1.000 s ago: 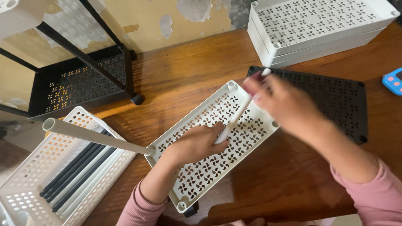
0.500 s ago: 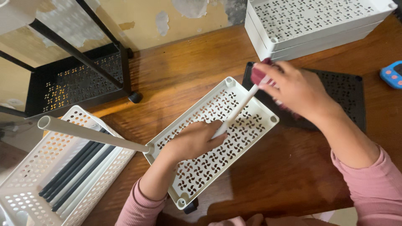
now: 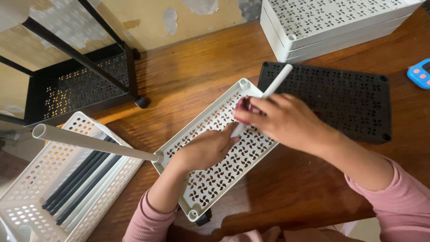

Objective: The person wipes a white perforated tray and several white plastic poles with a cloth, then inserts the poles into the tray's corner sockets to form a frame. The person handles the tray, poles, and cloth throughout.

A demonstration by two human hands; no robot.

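Wooden worktop seen from above, carrying the parts of a perforated rack. At upper right, a stack of white perforated shelf panels; below it, a single black perforated panel lying flat. At upper left, an assembled black rack with upright black posts. At lower left, a white perforated tray holding several black and white tubes laid side by side. In the centre, a white perforated shelf lies at a slant, near edge towards the viewer, with a long white tube seated in the socket of its left corner and projecting leftwards over the tray. The left hand rests palm down on the shelf, fingers close together and pressed flat on the perforated surface. The right hand is closed around a second white tube, fingers wrapped about its shaft; the tube leans upwards to the right, and its lower end appears to meet the shelf just beside the left fingertips, though the hand hides the contact. A small blue device sits at the right edge.
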